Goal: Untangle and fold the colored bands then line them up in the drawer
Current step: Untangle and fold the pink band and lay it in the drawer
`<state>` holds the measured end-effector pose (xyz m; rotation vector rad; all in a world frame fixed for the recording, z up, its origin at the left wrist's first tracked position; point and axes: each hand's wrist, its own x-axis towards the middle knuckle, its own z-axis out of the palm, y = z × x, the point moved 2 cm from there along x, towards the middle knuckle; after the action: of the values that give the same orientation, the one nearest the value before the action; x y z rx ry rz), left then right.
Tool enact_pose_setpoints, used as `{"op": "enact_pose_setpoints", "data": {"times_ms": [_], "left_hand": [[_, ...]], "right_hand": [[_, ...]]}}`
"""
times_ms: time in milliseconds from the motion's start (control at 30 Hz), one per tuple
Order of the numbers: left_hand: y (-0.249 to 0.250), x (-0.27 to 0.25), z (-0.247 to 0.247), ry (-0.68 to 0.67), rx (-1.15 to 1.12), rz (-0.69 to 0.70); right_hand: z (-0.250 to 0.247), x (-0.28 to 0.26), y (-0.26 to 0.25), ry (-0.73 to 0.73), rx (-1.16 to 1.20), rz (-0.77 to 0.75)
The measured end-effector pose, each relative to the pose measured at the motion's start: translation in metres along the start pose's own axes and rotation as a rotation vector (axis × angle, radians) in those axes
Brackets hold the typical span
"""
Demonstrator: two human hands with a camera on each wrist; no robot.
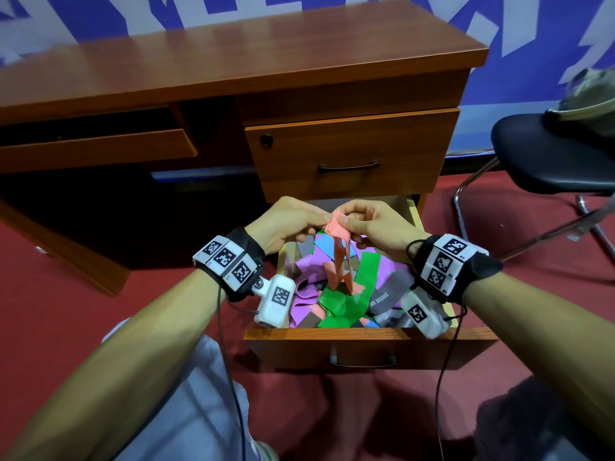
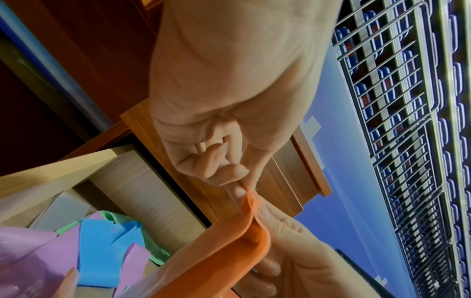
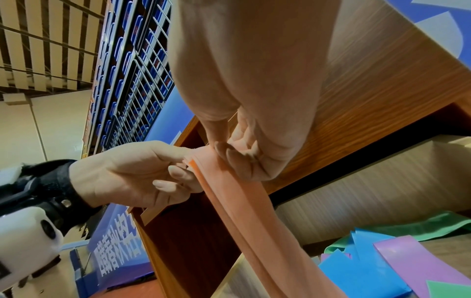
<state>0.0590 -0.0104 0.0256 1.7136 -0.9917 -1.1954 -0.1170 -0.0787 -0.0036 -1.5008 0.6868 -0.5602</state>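
Pinching one orange band: two hands.

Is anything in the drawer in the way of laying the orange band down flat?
Yes. Under the orange band both hands pinch, a loose tangle of green, purple, blue and grey bands covers most of the drawer floor.

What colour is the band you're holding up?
The band is salmon-orange, pinched by both hands; the head view shows it best.
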Motion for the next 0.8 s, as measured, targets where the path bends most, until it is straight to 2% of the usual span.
{"op": "enact_pose_setpoints", "data": {"times_ms": [800], "left_hand": [[0.0017, -0.0052, 0.0014, -0.009, -0.027, -0.033]], "right_hand": [[0.0016, 0.0003, 0.0004, -0.005, 0.001, 0.016]]}}
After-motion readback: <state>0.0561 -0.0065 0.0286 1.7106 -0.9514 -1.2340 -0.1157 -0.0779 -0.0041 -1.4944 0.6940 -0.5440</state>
